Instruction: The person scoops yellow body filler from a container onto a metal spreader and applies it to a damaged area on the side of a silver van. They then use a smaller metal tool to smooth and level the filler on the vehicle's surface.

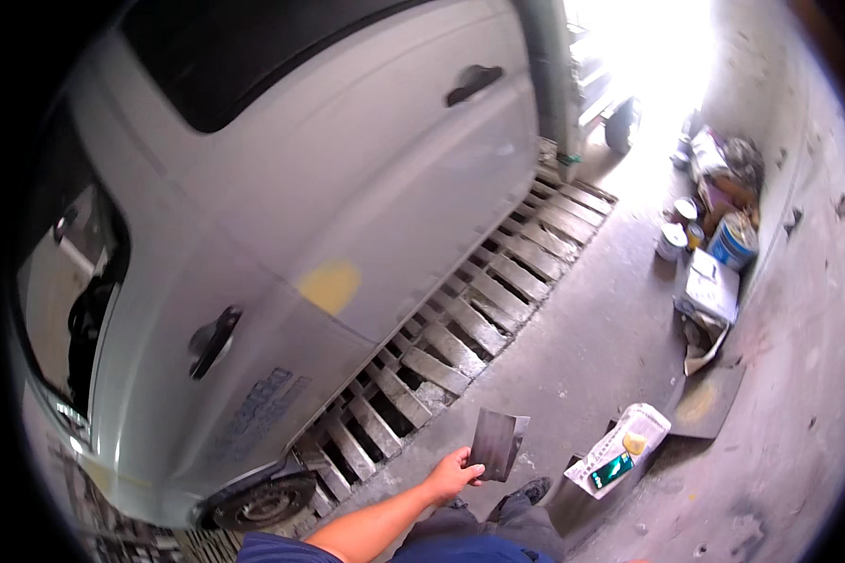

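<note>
My left hand (453,474) reaches out from a dark blue sleeve, its thumb on top and its fingers underneath. Pinched in it is a dark grey sheet of sandpaper (494,445), with a lighter piece showing at its right edge. The hand is low in front of my body, above my shoes and the concrete floor. My right hand does not show. To the left stands a silver-grey van (394,197), its side bearing a round yellow filler patch (330,286) near a door seam. The sheet is well apart from the van.
A slatted floor grating (451,349) runs along the van. At right, a newspaper (643,422) carries a phone (612,471) and a yellow lump (635,443), beside a dark board (712,403). Paint cans (670,241), a blue bucket (732,241) and a white box (710,284) line the wall.
</note>
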Motion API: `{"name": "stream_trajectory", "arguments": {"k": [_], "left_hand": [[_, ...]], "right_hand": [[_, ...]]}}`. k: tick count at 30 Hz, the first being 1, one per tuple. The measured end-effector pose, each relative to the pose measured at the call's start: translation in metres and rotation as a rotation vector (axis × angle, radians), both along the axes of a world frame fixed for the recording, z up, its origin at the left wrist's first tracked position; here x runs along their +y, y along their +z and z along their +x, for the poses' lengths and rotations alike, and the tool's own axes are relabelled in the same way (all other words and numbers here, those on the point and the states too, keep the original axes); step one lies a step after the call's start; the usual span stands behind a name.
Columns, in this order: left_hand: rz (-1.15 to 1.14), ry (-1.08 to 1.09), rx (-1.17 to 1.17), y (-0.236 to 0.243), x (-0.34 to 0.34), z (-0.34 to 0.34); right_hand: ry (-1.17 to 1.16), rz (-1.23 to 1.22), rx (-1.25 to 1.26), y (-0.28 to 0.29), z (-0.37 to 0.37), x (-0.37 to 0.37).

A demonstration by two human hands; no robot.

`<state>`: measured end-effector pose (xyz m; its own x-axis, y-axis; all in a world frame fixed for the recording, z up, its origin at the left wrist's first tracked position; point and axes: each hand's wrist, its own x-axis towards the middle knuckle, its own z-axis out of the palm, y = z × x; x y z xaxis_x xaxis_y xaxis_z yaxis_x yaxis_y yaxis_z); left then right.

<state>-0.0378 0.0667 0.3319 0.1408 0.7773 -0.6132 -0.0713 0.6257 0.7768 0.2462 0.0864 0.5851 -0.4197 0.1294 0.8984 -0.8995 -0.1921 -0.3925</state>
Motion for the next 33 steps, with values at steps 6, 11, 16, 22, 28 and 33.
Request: {"name": "stream_trajectory", "arguments": {"k": [6, 11, 16, 22, 28, 33], "left_hand": [[0.067, 0.160, -0.005, 0.017, -0.060, -0.064], [0.058, 0.251, 0.017, 0.018, -0.118, -0.120], [0.073, 0.378, -0.022, 0.018, -0.171, -0.169], [0.107, 0.473, 0.016, 0.011, -0.205, -0.196], [0.123, 0.478, 0.016, 0.025, -0.195, -0.180], [0.100, 0.424, 0.059, 0.038, -0.165, -0.149]], "right_hand": [[0.125, 0.154, 0.041, 0.048, -0.084, -0.024], [0.221, 0.240, 0.076, 0.082, -0.142, -0.055], [0.174, 0.366, 0.090, 0.104, -0.187, -0.083], [0.174, 0.364, 0.067, 0.110, -0.206, -0.098], [0.255, 0.274, 0.048, 0.092, -0.199, -0.095], [0.168, 0.285, 0.097, 0.093, -0.154, -0.081]]}}
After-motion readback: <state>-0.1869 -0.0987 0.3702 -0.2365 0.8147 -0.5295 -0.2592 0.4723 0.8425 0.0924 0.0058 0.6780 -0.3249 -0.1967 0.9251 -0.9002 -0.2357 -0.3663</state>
